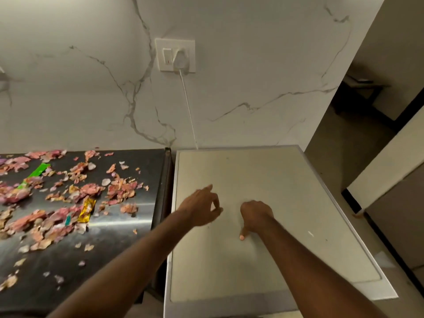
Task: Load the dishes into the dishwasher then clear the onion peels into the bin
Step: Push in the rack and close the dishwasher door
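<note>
Both hands hang empty over the dishwasher (263,180): left hand (202,207) loosely spread, right hand (255,216) curled. Beside it lie onion peels (87,189); sweep them together first.

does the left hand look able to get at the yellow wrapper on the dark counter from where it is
Probably yes. The left hand hangs empty above the white appliance top, just right of the counter. Only loose onion peels lie between it and the yellow wrapper.

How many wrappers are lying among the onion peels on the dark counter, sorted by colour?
Green wrapper: 1
Yellow wrapper: 1
Small teal piece: 1, too small to tell if it is a wrapper
Total: 3
The onion peels are too many and too scattered to count.
</note>
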Tool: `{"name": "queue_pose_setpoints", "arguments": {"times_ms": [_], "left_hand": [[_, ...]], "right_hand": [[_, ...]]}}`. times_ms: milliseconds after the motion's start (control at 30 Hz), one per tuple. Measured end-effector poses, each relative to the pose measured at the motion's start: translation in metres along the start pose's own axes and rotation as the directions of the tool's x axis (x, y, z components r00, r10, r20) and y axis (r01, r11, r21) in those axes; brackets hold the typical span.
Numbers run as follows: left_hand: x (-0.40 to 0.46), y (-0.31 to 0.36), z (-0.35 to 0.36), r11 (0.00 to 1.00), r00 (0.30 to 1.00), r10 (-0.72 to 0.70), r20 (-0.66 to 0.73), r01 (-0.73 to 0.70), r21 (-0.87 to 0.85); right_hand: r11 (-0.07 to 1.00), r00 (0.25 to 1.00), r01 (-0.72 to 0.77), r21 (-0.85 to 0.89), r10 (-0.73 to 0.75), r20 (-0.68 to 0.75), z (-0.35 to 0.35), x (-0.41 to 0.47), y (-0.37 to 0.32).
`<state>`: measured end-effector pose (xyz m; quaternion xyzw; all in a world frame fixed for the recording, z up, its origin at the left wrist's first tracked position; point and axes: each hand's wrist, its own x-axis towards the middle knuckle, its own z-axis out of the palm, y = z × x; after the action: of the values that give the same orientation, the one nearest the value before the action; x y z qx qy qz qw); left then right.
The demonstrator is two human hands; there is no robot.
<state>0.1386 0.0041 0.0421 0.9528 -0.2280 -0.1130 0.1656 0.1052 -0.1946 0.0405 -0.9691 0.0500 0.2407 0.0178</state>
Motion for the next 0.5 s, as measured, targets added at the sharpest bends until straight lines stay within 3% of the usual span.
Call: {"name": "queue_pose_setpoints", "arguments": {"times_ms": [200, 333, 500], "left_hand": [[-0.092, 0.010, 0.053, 0.993, 0.999, -0.027, 0.040, 0.031, -0.115], [-0.144, 0.015, 0.087, 0.992, 0.985, -0.112, 0.134, 0.119, -0.046], [-0.199, 0.022, 0.128, 0.990, 0.974, -0.118, 0.193, 0.099, 0.105]], "right_hand": [[0.994, 0.989, 0.106, -0.022, -0.108, -0.101, 0.012, -0.015, 0.018], [0.980, 0.967, 0.183, -0.083, -0.194, -0.163, 0.019, -0.023, 0.033], [0.948, 0.936, 0.266, -0.174, -0.297, -0.187, 0.058, -0.043, 0.047]]}}
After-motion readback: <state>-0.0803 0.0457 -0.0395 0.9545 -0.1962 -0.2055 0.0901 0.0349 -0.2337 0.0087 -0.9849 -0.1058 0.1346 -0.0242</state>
